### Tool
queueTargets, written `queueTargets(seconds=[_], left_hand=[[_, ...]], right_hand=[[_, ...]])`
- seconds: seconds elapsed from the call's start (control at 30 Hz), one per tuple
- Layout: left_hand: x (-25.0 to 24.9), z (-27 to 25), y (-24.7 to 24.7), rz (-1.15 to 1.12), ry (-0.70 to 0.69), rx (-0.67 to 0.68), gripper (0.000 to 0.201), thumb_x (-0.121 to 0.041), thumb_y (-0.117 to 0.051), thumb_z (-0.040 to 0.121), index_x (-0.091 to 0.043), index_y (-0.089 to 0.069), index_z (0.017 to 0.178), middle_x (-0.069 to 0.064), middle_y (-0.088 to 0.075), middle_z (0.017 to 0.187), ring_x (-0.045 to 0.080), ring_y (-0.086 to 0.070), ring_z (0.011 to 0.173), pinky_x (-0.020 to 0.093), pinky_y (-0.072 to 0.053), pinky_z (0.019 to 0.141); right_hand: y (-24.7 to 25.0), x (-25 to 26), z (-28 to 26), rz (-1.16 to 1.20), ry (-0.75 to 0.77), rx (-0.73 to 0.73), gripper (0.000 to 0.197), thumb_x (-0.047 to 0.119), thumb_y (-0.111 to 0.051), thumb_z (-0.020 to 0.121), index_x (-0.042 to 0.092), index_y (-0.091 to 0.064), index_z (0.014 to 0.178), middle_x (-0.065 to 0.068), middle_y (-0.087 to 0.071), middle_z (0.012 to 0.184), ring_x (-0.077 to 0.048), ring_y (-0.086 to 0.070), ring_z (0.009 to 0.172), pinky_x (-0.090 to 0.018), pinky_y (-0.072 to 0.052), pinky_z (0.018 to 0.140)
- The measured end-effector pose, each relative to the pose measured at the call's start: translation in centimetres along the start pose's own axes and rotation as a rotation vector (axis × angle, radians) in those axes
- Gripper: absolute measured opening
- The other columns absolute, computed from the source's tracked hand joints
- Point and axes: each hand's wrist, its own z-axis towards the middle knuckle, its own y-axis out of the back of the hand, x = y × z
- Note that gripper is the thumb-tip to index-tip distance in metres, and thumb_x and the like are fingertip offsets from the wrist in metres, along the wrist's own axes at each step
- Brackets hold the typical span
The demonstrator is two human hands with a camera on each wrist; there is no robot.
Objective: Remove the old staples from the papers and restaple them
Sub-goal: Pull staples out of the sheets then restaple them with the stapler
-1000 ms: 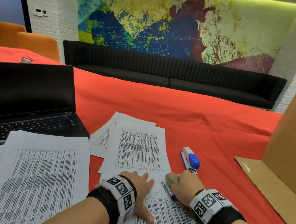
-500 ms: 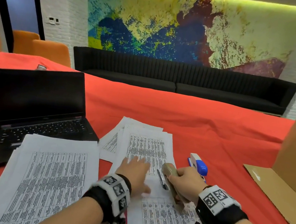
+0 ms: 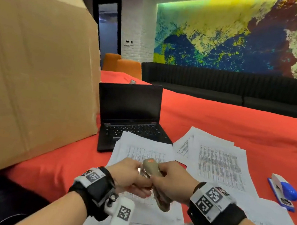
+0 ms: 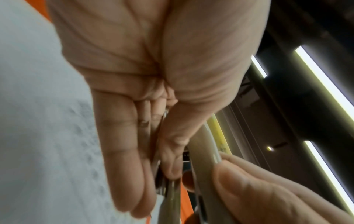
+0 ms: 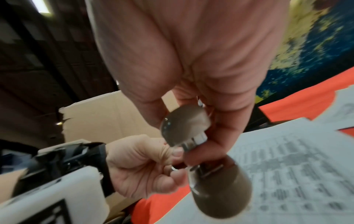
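A beige tool (image 3: 152, 167) with an orange label and a metal front part is held in the air above a stack of printed papers (image 3: 138, 149). My right hand (image 3: 157, 173) grips its body, thumb on one side and fingers on the other (image 5: 184, 131). My left hand (image 3: 142, 173) pinches the metal part (image 4: 172, 194) between thumb and fingers (image 4: 122, 159). What lies between the left fingertips is hidden. A blue stapler (image 3: 284, 192) lies on the red table at the right. A second pile of papers (image 3: 219, 161) is spread beyond my right hand.
An open black laptop (image 3: 130, 113) stands behind the papers. A large cardboard box (image 3: 35, 66) fills the left side of the red table (image 3: 238, 125). A black sofa (image 3: 225, 85) runs along the far wall.
My view has swung left. The right hand has lifted the beige tool off the papers, and the left hand has left the sheet and now pinches the tool's metal end.
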Motion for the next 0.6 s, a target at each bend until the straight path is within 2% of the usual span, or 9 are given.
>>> queueTargets(seconds=[0.03, 0.13, 0.27, 0.33, 0.43, 0.53, 0.6], left_hand=[[0.6, -1.0, 1.2, -0.015, 0.009, -0.016, 0.017, 0.007, -0.066, 0.084, 0.003, -0.063, 0.101, 0.013, -0.066, 0.074, 0.024, -0.068, 0.068, 0.028, -0.058, 0.064], [2.5, -4.0, 3.7, -0.051, 0.050, -0.059, 0.016, 0.011, -0.062, 0.085, 0.007, -0.064, 0.100, 0.016, -0.064, 0.081, 0.026, -0.069, 0.071, 0.027, -0.059, 0.061], [4.8, -7.5, 7.1, -0.067, 0.119, -0.175, 0.016, 0.014, -0.056, 0.086, 0.003, -0.068, 0.086, 0.012, -0.067, 0.071, 0.021, -0.069, 0.064, 0.026, -0.059, 0.057], [5.8, -9.0, 8.7, -0.070, 0.152, -0.202, 0.021, 0.015, -0.057, 0.086, 0.000, -0.071, 0.080, 0.011, -0.068, 0.072, 0.019, -0.069, 0.064, 0.025, -0.059, 0.057], [6.8, -10.7, 10.3, -0.048, 0.173, -0.239, 0.021, 0.014, -0.057, 0.085, 0.000, -0.071, 0.078, 0.014, -0.067, 0.073, 0.019, -0.069, 0.066, 0.025, -0.058, 0.058], [7.6, -11.6, 12.7, 0.004, 0.203, -0.386, 0.019, 0.014, -0.057, 0.085, 0.002, -0.064, 0.072, 0.015, -0.064, 0.068, 0.021, -0.070, 0.065, 0.025, -0.057, 0.055], [8.8, -12.2, 14.7, 0.109, 0.253, -0.500, 0.022, 0.014, -0.055, 0.085, 0.001, -0.063, 0.068, 0.015, -0.065, 0.063, 0.022, -0.070, 0.063, 0.027, -0.058, 0.054]], right_hand=[[-1.1, 0.8, 0.1, -0.025, 0.021, 0.030, 0.053, 0.053, -0.042, 0.090, 0.007, -0.064, 0.077, -0.004, -0.060, 0.058, -0.017, -0.055, 0.052, -0.028, -0.046, 0.055], [-4.1, 3.1, 0.2, -0.077, 0.105, 0.109, 0.030, 0.033, -0.048, 0.090, 0.009, -0.065, 0.083, -0.003, -0.061, 0.070, -0.016, -0.056, 0.064, -0.028, -0.047, 0.062], [-7.5, 5.7, 0.0, -0.127, 0.159, 0.204, 0.025, 0.032, -0.049, 0.089, 0.014, -0.061, 0.077, -0.001, -0.057, 0.069, -0.016, -0.053, 0.064, -0.023, -0.040, 0.055], [-9.0, 6.7, -0.1, -0.162, 0.183, 0.242, 0.024, 0.033, -0.048, 0.089, 0.017, -0.058, 0.074, 0.001, -0.055, 0.068, -0.016, -0.053, 0.066, -0.023, -0.039, 0.054], [-10.5, 7.6, -0.1, -0.185, 0.206, 0.262, 0.028, 0.035, -0.045, 0.088, 0.015, -0.060, 0.075, -0.006, -0.060, 0.074, -0.020, -0.055, 0.069, -0.024, -0.040, 0.055], [-10.5, 7.6, 0.3, -0.171, 0.160, 0.313, 0.032, 0.034, -0.045, 0.082, 0.008, -0.062, 0.078, -0.017, -0.068, 0.077, -0.021, -0.058, 0.065, -0.025, -0.044, 0.058], [-10.1, 6.9, 0.6, -0.178, 0.137, 0.326, 0.033, 0.031, -0.047, 0.083, 0.003, -0.065, 0.083, -0.011, -0.066, 0.073, -0.019, -0.059, 0.065, -0.023, -0.045, 0.058]])
